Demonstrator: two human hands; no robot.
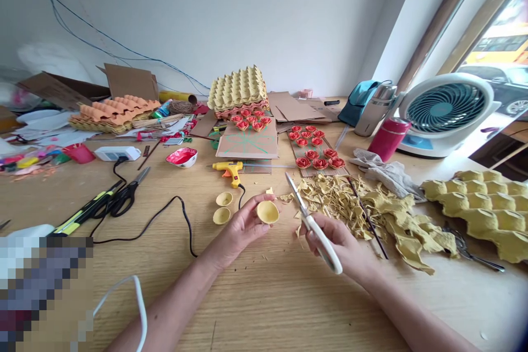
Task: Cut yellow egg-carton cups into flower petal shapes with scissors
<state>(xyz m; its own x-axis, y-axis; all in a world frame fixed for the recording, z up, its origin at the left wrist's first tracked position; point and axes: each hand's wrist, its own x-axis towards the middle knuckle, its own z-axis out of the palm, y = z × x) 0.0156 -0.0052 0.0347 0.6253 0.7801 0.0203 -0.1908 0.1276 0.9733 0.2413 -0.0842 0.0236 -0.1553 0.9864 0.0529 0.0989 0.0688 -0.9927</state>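
Note:
Between its thumb and fingers, my left hand (243, 226) holds a small yellow egg-carton cup (268, 212), its hollow facing me. My right hand (336, 239) grips white-handled scissors (317, 228), whose blades point up and away, a little right of the cup and apart from it. Two more cut cups, an upper one (224, 199) and a lower one (221, 216), rest on the table left of my left hand. A pile of yellow carton scraps (342, 198) lies just beyond my right hand. Past the cups lies a yellow glue gun (229, 169) with its black cord.
Red paper-pulp roses stand on a cardboard piece (306, 151) and a cardboard box (247, 146). Egg trays (482, 203) lie at right, near a fan (447, 110) and a pink can (390, 137). Black scissors (124, 195) and a bowl of red paint (182, 157) are at left.

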